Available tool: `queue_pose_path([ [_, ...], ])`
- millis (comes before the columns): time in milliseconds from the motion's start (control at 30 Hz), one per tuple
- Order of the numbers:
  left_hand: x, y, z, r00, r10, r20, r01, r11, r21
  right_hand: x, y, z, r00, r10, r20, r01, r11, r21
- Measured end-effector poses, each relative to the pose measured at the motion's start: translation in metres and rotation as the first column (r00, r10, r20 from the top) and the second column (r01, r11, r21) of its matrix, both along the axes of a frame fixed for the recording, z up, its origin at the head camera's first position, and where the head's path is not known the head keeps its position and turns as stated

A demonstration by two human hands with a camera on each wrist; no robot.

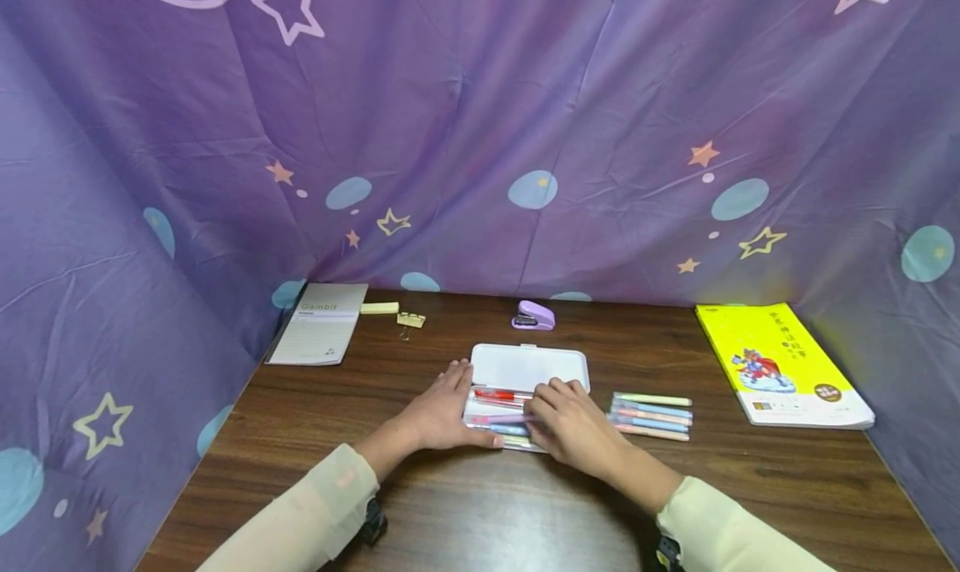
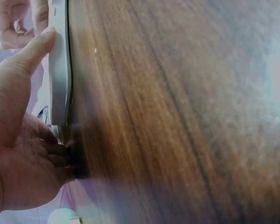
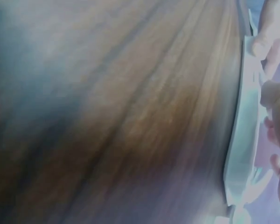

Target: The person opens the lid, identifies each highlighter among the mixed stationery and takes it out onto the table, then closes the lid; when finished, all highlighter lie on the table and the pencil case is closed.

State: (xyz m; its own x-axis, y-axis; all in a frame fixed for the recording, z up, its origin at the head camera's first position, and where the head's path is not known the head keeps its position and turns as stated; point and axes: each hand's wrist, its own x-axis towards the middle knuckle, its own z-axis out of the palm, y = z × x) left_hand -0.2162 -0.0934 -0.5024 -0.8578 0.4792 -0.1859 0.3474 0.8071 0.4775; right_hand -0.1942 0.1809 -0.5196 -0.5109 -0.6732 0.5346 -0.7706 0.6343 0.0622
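An open white pencil case (image 1: pixel 528 363) lies on the table with its lid folded back. Inside are a red pen (image 1: pixel 493 395) and several pastel pens (image 1: pixel 498 420). My left hand (image 1: pixel 446 409) holds the case's left end, thumb (image 2: pixel 39 46) on the front edge and fingers along the left side. Over the right half of the case, my right hand (image 1: pixel 566 422) reaches in with bent fingers (image 3: pixel 273 93) among the pens. What lies between those fingertips is hidden. Beside the case, several pastel pens (image 1: pixel 652 416) lie in a row.
A purple stapler (image 1: pixel 534 315) stands behind the case. Back left are a notepad (image 1: pixel 318 326), a pale yellow bar (image 1: pixel 380 308) and a yellow binder clip (image 1: pixel 410 320). A yellow book (image 1: pixel 780 363) lies at the right. Purple patterned cloth (image 1: pixel 480 138) surrounds the wooden table (image 1: pixel 450 505).
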Motion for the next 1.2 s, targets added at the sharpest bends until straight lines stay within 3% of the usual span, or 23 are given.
queue_pose_path([
  [300, -0.001, 0.001, -0.001, 1.0, -0.001, -0.007, 0.001, 1.0, -0.026, -0.004, -0.025, 0.004, 0.999, -0.015, -0.043, 0.019, 0.995, 0.1],
  [567, -0.001, 0.0, -0.001, 1.0, -0.013, -0.024, 0.012, 0.999, -0.034, -0.007, -0.04, 0.006, 0.997, -0.008, -0.075, 0.016, 0.993, 0.113],
  [1200, 0.0, 0.001, 0.0, 1.0, 0.006, -0.005, -0.006, 1.0, -0.019, -0.004, -0.03, 0.014, 0.997, -0.022, -0.069, 0.029, 0.994, 0.102],
])
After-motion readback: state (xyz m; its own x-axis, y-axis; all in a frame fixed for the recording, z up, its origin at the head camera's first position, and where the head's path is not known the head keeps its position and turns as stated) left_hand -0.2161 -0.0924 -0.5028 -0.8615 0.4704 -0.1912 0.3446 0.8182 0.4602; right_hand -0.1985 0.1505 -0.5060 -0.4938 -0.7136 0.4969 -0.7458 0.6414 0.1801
